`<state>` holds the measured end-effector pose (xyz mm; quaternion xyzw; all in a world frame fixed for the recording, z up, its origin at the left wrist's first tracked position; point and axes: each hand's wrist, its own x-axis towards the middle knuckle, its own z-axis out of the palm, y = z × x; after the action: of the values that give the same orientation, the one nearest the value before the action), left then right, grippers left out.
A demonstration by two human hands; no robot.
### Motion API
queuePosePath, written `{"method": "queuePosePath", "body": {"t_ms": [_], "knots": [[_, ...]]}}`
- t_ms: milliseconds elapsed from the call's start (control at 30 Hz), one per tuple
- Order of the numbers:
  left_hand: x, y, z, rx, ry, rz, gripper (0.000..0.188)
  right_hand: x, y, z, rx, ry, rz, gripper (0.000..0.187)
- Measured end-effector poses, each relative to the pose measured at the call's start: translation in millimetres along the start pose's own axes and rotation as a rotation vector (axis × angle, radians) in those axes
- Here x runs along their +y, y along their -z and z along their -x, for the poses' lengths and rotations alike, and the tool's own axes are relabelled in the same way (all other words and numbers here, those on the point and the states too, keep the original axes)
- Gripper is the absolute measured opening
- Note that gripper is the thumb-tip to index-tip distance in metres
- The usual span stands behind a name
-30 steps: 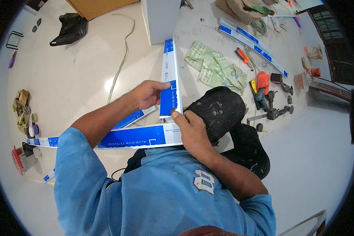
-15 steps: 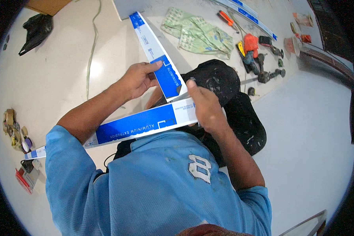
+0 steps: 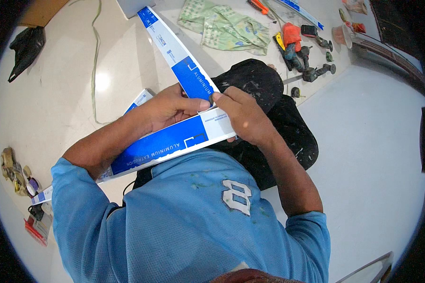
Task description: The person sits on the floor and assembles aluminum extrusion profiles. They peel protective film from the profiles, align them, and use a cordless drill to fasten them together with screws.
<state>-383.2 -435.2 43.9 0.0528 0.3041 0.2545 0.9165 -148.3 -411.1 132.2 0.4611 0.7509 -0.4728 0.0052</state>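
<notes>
Two long aluminium profiles covered in blue and white film meet at a sharp angle in front of me. The upright profile (image 3: 186,70) runs away toward the top of the view. Across my lap lies the other profile (image 3: 163,145), stretching out to the left beneath my left forearm. My left hand (image 3: 174,106) is closed on the lower end of the upright profile, thumb pressed close to the joint. With its thumb on the corner and fingers underneath, my right hand (image 3: 244,117) grips the end of the lap profile. Its lower fingers are mostly hidden.
Another film-covered strip (image 3: 140,100) shows behind my left forearm. A green patterned cloth (image 3: 231,28) lies ahead, with cordless power tools (image 3: 300,59) to its right. At far left are a black bag (image 3: 27,49) and tape rolls (image 3: 32,186). A tape measure (image 3: 295,92) sits at right.
The upright profile's near end has come down and left against the lap profile. My left hand has slid down to the corner, and my right thumb now presses there.
</notes>
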Motion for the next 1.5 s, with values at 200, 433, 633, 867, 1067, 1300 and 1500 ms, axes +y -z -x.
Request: {"method": "queuePosePath", "body": {"t_ms": [200,433,633,867,1067,1300,1500], "knots": [[0,0,1,-0.037,-0.031,-0.047,0.095,20,-10,0,0.097,0.284,0.308,0.041],[10,-17,7,0.071,0.015,-0.107,0.095,-1,-9,13,0.061,-0.285,-0.381,0.044],[-8,0,8,0.002,-0.06,-0.062,0.072,-26,-11,23,0.126,-0.424,-0.755,0.032],[19,-19,-19,-0.033,0.094,-0.137,0.038,-35,0,10,0.267,-0.314,-0.276,0.041],[25,-21,-2,-0.041,-0.083,-0.174,0.03,-35,2,-5,0.161,-0.309,-0.57,0.04],[30,-12,-2,-0.066,-0.029,-0.255,0.055,-31,-1,-15,0.249,-0.185,-0.616,0.039],[41,-12,103,0.165,-0.097,-1.032,0.099,-21,14,-18,0.245,-0.178,-0.594,0.037]]}}
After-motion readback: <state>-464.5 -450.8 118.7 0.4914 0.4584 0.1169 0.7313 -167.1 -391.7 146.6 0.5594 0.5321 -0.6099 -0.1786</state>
